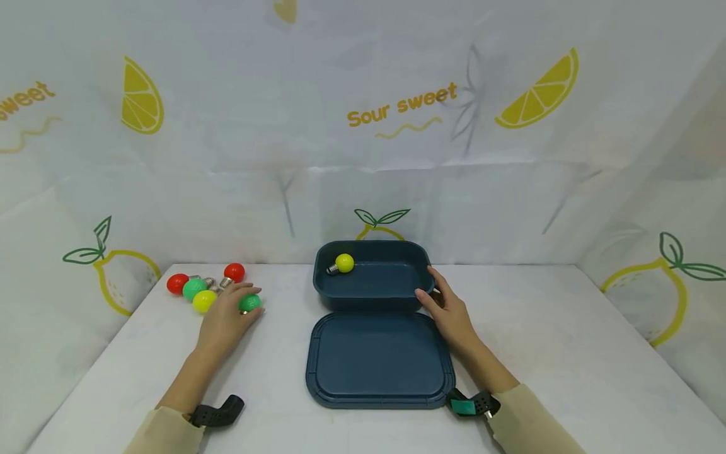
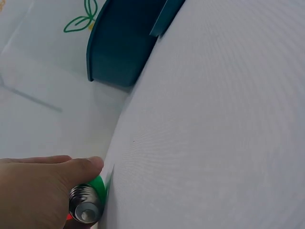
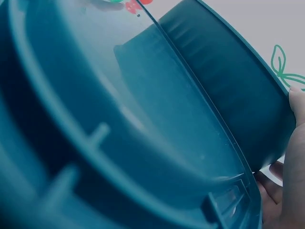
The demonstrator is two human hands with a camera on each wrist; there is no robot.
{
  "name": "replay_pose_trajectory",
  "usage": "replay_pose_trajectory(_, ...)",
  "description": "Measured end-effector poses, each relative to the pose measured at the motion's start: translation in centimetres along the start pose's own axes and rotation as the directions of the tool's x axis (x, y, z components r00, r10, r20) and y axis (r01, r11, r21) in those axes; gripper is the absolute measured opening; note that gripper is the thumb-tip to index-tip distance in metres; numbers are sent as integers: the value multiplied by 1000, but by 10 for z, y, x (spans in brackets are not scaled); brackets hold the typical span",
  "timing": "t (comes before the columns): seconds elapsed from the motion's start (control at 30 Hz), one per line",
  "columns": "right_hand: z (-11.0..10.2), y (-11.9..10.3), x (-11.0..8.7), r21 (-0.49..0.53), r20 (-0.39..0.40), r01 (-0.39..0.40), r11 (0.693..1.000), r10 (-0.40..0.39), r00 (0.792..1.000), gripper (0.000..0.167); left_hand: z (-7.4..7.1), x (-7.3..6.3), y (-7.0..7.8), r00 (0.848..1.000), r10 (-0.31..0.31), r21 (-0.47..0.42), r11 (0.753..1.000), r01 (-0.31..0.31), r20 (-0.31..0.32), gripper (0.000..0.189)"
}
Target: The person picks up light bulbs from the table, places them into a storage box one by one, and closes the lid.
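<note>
My left hand [image 1: 224, 318] is at the table's left, thumb and fingers on either side of a green light bulb [image 1: 250, 303]. From the left wrist, the bulb's silver screw base [image 2: 85, 205] faces the camera below the hand. My right hand [image 1: 450, 312] grips the right front corner of a dark blue rectangular box [image 1: 371, 304], thumb at the rim and fingers along the right side. Inside the box, toward its left end, lies a yellow bulb [image 1: 344, 263]. The matching dark blue lid [image 1: 380, 362] lies flat in front of the box.
Behind and around my left hand lie a red bulb [image 1: 178, 284], another red bulb [image 1: 234, 272], a second green bulb [image 1: 195, 289] and a second yellow bulb [image 1: 204, 301]. A white, lemon-printed cloth [image 1: 244, 189] rises along the back edge of the white table [image 1: 544, 334].
</note>
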State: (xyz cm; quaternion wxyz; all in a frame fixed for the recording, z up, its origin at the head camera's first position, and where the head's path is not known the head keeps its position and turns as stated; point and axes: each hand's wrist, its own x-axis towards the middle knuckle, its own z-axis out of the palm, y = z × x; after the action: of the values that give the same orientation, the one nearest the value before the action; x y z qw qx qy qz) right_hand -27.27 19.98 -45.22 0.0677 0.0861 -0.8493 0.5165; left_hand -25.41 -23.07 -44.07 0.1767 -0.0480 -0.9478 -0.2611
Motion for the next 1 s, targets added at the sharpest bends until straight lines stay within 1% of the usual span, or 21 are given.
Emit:
replay_pose_trajectory(0.2, -2, -1, 0, -8, -3, 2, 1000, -2, 1000, 68, 1, 1, 0, 1000, -14, -18, 1000, 14, 14, 40)
replay_pose_trajectory(0.4, 0, 4, 2, -22, -16, 3, 1000, -3, 1000, 66, -3, 1, 5, 1000, -19, -43, 999, 19, 7, 40)
replay_pose_trajectory(0.5, 1, 4, 1, -14, -13, 1, 1000, -1, 1000, 65, -7, 1, 10, 1000, -12, -49, 999, 11, -16, 40)
replay_pose_trajectory(0.63, 1, 3, 0, -12, -14, 3, 1000, -3, 1000, 65, -12, 2, 16, 999, 17, -64, 998, -20, -43, 43)
replay_pose_trajectory(0.8, 0, 3, 1, -15, -11, 3, 1000, -3, 1000, 66, -12, 7, 26, 997, 49, -92, 994, -54, -56, 46)
replay_pose_trajectory(0.9, 0, 4, 1, -24, -9, -5, 1000, 4, 1000, 66, -13, 10, 34, 996, 60, -106, 992, -68, -72, 51)
replay_pose_trajectory(1.0, 1, 6, 2, -31, -8, -6, 1000, 6, 1000, 67, -14, 14, 43, 995, 60, -128, 989, -71, -86, 52)
